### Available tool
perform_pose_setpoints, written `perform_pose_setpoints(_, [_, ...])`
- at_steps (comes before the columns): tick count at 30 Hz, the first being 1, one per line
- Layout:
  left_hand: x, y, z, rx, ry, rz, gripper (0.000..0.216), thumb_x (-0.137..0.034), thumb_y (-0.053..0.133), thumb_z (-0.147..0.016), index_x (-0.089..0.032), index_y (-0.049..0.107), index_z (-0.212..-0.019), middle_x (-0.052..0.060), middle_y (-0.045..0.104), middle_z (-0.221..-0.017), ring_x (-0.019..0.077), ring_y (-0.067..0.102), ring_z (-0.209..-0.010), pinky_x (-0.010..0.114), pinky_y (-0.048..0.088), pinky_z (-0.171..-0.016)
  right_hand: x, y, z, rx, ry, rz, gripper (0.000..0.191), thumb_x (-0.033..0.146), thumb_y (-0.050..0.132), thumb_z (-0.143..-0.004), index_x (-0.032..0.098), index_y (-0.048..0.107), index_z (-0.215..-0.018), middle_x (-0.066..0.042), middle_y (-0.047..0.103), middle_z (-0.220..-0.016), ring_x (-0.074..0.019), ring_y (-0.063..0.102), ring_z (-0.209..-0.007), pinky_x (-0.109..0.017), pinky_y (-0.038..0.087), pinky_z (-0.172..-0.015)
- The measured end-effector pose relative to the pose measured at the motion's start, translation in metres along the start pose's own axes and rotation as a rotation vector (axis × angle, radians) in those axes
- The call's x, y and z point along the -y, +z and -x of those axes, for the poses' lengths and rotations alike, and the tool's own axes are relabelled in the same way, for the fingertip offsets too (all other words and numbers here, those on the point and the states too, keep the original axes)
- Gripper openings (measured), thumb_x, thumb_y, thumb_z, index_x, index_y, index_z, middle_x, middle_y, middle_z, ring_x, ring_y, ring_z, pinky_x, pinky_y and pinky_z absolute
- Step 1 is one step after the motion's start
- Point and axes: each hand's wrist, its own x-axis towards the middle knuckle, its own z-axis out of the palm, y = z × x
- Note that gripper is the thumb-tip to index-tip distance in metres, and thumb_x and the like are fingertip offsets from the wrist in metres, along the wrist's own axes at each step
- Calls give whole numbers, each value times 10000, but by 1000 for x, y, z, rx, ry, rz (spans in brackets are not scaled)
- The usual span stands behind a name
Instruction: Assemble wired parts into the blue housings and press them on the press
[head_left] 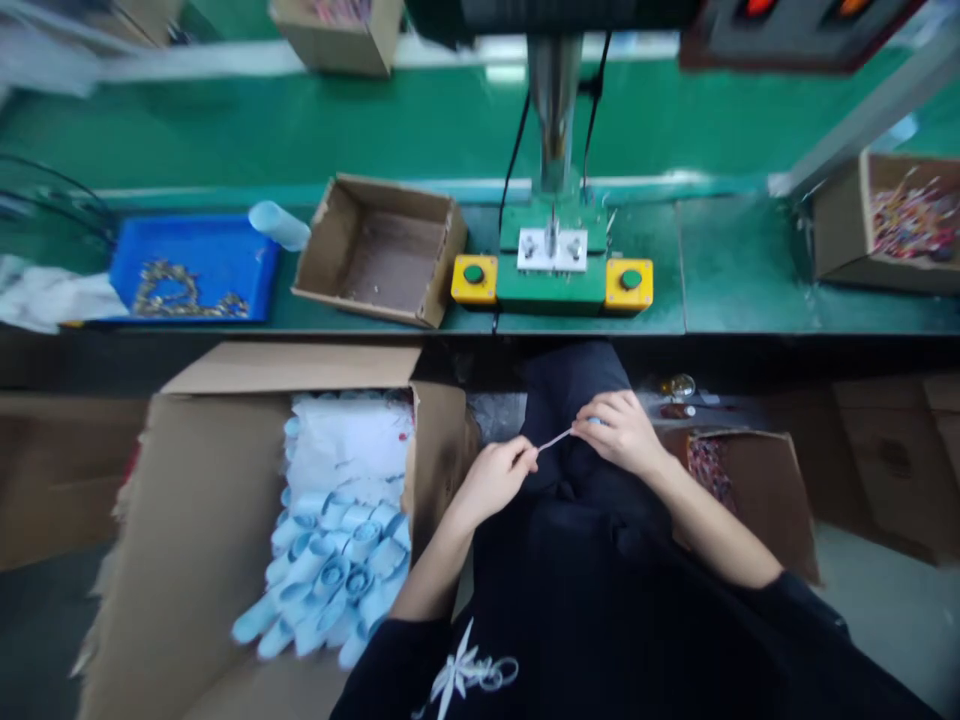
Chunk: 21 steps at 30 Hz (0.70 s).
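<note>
Above my lap, a thin pale strand [556, 439], perhaps a wire or cord, stretches between my two hands. My left hand [501, 478] pinches its lower end between thumb and fingers. The other end runs into my right hand [621, 432], whose fingers are closed; a small light-blue bit [595, 420] shows between them. What else the right fingers cover is hidden. To the left of my left hand stands a big open cardboard box [202, 520], holding many light-blue plastic tubes [330, 575] and a white sheet [349, 450].
A green press [551, 285] with two yellow button boxes [474, 280] stands on the bench ahead. Left of it are a cardboard box [390, 250], a loose blue tube [279, 225] and a blue tray [195, 240] of small metal parts. Boxes of coloured wire pieces [915, 215] stand at right.
</note>
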Motion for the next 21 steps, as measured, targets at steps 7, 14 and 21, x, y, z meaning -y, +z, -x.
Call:
perform_pose_setpoints(7, [4,8,-11,-91,81,-25,295,-326,525,-983,-206,773,-879,71,791,-910,243,715,-858,324,476,-791,-8,13,4,-160,-44,64,63,223,692,-1004,224,745,-969,-31,767,-955,-185,617,-966,-347,393,-870])
perform_pose_setpoints(14, [28,12,-20,69,-110,470,574,-742,668,-803,-174,652,-727,35,679,-601,175,614,-562,286,455,-607,-5,16,7,-186,-96,4,84,217,661,-1019,213,718,-957,-26,741,-898,-177,625,-911,-347,418,-831])
perform_pose_setpoints(21, [78,43,-38,106,-208,856,725,-856,837,-515,-175,605,-605,23,580,-497,127,471,-458,266,343,-519,-6,17,13,-197,-276,-2,144,299,619,-1052,262,745,-993,26,763,-946,-141,645,-974,-344,426,-857])
